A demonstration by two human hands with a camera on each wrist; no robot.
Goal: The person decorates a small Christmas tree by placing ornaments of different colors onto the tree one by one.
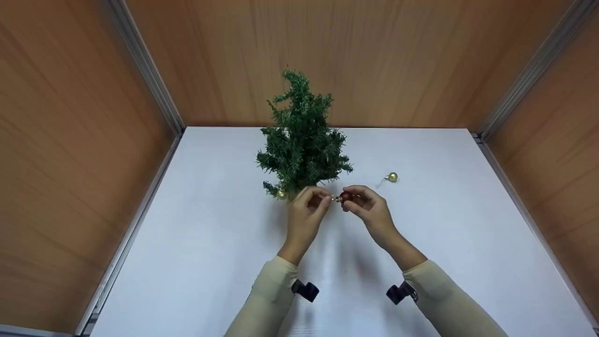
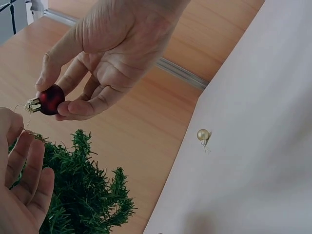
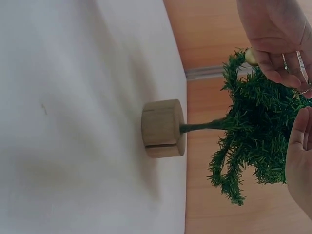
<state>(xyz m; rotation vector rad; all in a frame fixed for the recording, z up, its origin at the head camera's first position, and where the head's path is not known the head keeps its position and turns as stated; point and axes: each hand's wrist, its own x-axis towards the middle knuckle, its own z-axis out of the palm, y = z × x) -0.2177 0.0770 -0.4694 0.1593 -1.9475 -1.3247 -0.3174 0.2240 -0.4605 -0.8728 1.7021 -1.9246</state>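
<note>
My right hand (image 1: 361, 200) pinches a small red ball ornament (image 1: 346, 196) between thumb and fingertips; the same ornament (image 2: 50, 99) shows its gold cap (image 2: 33, 104) pointing left. My left hand (image 1: 321, 200) holds the thin hanging thread (image 2: 20, 110) at that cap, its fingers curled. Both hands hover just in front of a small green tree (image 1: 302, 135), near its lower branches. The tree stands on a round wooden base (image 3: 163, 128). A gold ball (image 1: 281, 193) hangs low on the tree's left side.
Another gold ball (image 1: 392, 177) with a thread lies loose on the white table (image 1: 210, 262), to the right of the tree. Wooden walls (image 1: 70, 164) enclose the table on the left, back and right.
</note>
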